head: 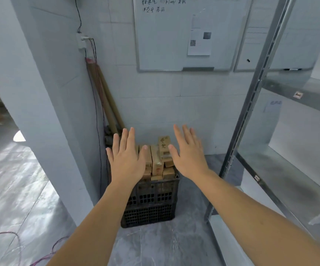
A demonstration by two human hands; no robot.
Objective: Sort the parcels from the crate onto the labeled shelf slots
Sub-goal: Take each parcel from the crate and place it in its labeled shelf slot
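A black slatted plastic crate [151, 204] stands on the floor against the tiled wall, heaped with several small brown cardboard parcels [157, 162]. The topmost parcel [164, 145] stands upright and bears handwritten characters. My left hand [126, 156] hovers flat over the left side of the heap with its fingers spread. My right hand [189, 150] hovers over the right side, fingers straight. Neither hand holds anything. A metal shelf rack [251, 104] stands to the right, with small labels [298, 95] stuck on its shelf edges.
A white pillar [40, 93] rises close on the left of the crate. Cardboard tubes [105, 100] and dangling cables lean in the corner behind it. Whiteboards [184, 33] hang on the wall above. Loose wires [11, 239] lie on the grey floor at lower left.
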